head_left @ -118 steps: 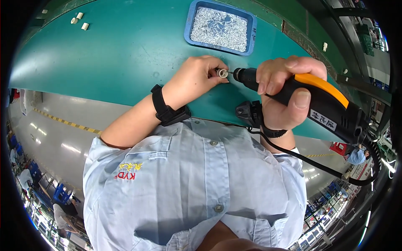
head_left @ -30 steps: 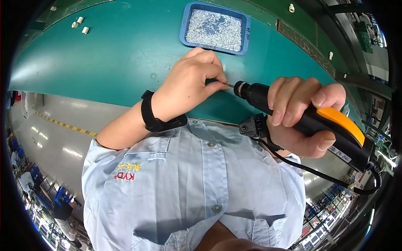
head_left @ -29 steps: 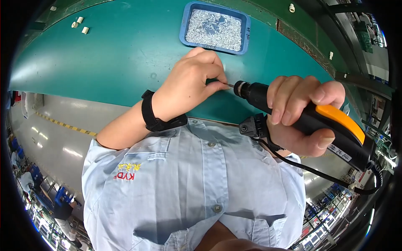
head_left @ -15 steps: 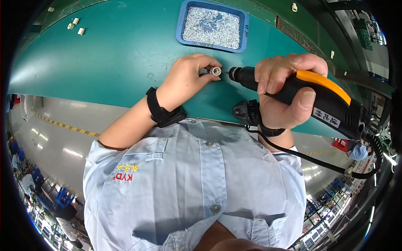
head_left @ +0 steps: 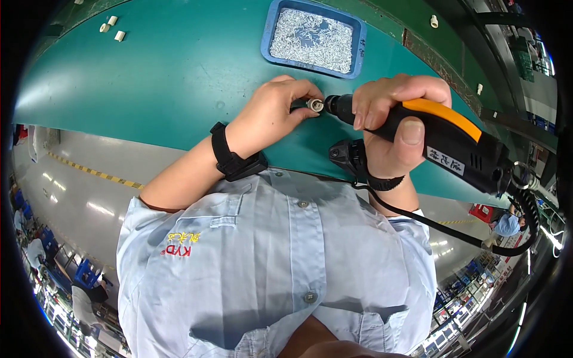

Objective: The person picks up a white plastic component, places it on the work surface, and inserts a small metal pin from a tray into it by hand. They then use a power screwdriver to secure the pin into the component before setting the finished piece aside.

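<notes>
Far over on the left of the teal counter [head_left: 149, 77], near its back edge, a few small white blocks [head_left: 111, 25] lie loose, well apart from the work. Coming in from the lower left, the person's left forearm slants up and to the right, bare below the pale blue shirt [head_left: 268, 262] sleeve, with a black wrist strap [head_left: 230, 156] buckled round the wrist. The left hand [head_left: 271, 116] rests knuckles up on the counter, fingers curled in and pinched together on a small silvery cylindrical part [head_left: 315, 105], which pokes out at the fingertips and points to the right. Straight behind it, further back on the counter, sits a blue tray [head_left: 270, 36] with a bed of small silvery pieces.

The tip of a black and orange power screwdriver [head_left: 430, 134] meets that small part end on, touching it or as near as I can tell. The right hand [head_left: 394, 128] is wrapped tight around the tool's black front barrel, fingers folded over the top and the thumb lying flat along the near side, nail up. The tool's body runs off to the right and slightly down, lying nearly level over the counter's front edge. The right wrist wears a second black strap [head_left: 352, 161], and a black cable [head_left: 453, 230] loops from it below the tool toward the right.
</notes>
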Demonstrator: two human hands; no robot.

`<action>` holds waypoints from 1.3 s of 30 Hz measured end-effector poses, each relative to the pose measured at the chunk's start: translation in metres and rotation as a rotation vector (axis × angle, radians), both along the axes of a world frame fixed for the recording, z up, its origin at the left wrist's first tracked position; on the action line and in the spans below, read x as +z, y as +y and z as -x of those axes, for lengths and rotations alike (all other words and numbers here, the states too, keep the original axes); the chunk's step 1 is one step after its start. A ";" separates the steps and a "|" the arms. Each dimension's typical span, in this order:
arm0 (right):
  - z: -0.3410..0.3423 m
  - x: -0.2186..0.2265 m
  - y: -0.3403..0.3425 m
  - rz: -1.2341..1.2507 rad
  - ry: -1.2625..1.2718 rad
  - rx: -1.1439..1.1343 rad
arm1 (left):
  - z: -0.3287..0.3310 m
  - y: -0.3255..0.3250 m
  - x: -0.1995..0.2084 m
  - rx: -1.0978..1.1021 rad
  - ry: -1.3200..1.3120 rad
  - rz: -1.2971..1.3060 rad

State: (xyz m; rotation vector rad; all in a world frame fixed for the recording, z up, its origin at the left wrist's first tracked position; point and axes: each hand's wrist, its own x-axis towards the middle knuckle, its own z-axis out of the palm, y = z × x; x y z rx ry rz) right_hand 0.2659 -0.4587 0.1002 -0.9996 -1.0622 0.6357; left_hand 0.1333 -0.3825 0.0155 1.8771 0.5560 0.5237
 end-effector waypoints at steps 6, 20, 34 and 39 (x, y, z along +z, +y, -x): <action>0.003 0.000 0.005 0.035 -0.056 0.005 | 0.000 0.001 -0.003 0.006 -0.021 -0.033; -0.033 0.030 -0.024 -0.424 0.108 0.070 | -0.005 0.068 0.029 0.100 -0.054 -0.062; -0.040 0.010 -0.038 -0.236 0.015 -0.138 | -0.046 0.245 0.007 1.084 0.126 -0.672; -0.043 0.012 -0.035 -0.230 0.013 -0.122 | -0.024 0.308 -0.042 0.848 0.175 -0.409</action>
